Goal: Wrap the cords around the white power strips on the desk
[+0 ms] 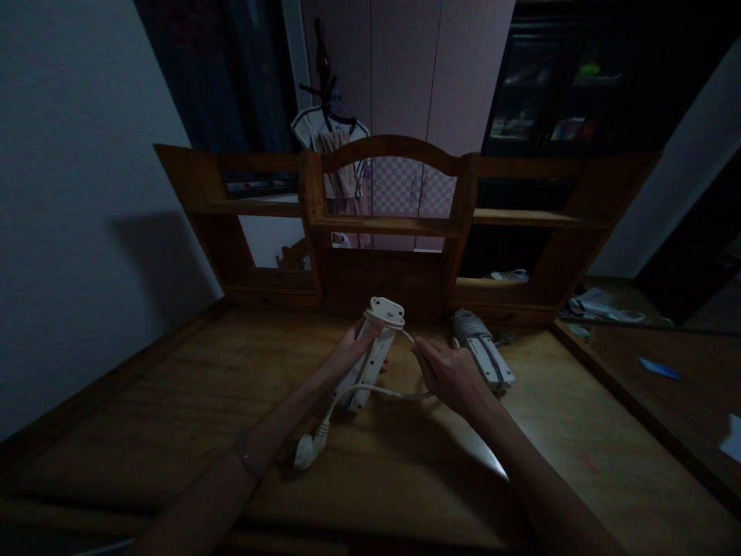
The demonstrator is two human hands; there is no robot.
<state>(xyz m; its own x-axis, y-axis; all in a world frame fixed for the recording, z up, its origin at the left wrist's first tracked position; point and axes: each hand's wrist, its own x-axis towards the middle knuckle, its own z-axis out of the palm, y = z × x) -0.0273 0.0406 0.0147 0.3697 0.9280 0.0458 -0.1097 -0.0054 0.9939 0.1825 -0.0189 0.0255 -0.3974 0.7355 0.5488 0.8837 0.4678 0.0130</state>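
Observation:
My left hand [350, 351] is wrapped round a white power strip [376, 340], holding it tilted above the wooden desk [174, 417]. A loop of its white cord [399, 328] lies round the strip's top end. My right hand [448, 374] is closed on the cord just right of the strip. From there the cord [376, 391] hangs in a curve under the strip to the white plug [306, 452], which rests on the desk by my left forearm.
A second white power strip [483, 355] with its cord wound round it lies on the desk right of my right hand. A wooden shelf unit [394, 224] stands along the desk's back edge. Papers [602, 305] and blue scraps [660, 369] lie at right.

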